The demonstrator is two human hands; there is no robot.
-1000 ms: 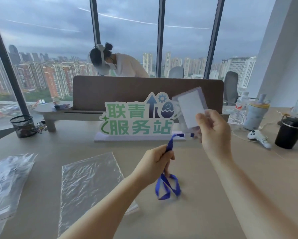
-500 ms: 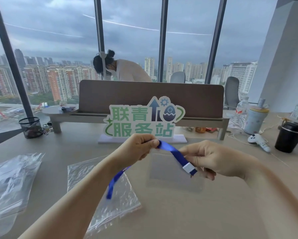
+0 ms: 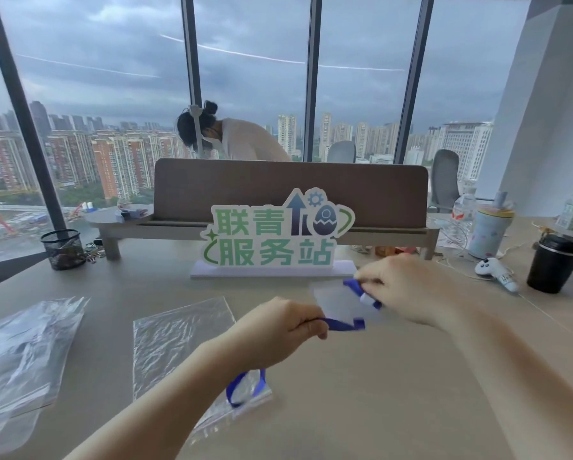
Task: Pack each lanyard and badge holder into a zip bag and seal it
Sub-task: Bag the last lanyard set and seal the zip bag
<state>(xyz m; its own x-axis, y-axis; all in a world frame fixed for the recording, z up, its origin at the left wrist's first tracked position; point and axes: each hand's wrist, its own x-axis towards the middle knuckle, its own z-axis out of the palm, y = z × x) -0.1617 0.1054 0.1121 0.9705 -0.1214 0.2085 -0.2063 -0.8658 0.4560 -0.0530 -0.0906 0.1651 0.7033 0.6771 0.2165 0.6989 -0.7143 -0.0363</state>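
On table (image 3: pixel 378 410): zip bag (image 3: pixel 178 340) left of hands, bag pile (image 3: pixel 19 353) farther left, sign (image 3: pixel 275 240) behind, cup (image 3: pixel 554 263) far right, mesh pot (image 3: pixel 64 249) far left.

One head-worn wide-angle view looks forward and slightly down over the counter (image 3: pixel 361 393). Both forearms reach in from the bottom edge, close up. Windows (image 3: pixel 251 78) fill the far background.
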